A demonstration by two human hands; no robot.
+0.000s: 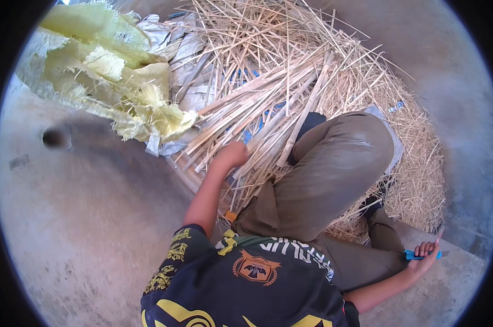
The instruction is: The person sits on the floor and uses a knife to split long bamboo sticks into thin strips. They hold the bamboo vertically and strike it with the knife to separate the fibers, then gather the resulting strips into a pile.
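Observation:
Split bamboo strips (279,117) lie in a loose bundle in front of me, pointing toward my lap. At the near left end of the bundle my left hand (234,154) is closed, knuckles up. What its fingers hold, if anything, is hidden. Far out to the right, beside my folded leg, my right hand (424,257) is wrapped round a blue-handled knife (415,255). A short grey blade end shows past the fingers, and the hand is away from the strips.
Thin bamboo shavings (415,163) heap along the right side and behind my raised knee (360,136). A torn yellow woven sack (99,60) spreads at the far left. Under the strips lie pale sacking (194,98) and bits of blue. The concrete floor (94,218) has a dark round hole (54,138).

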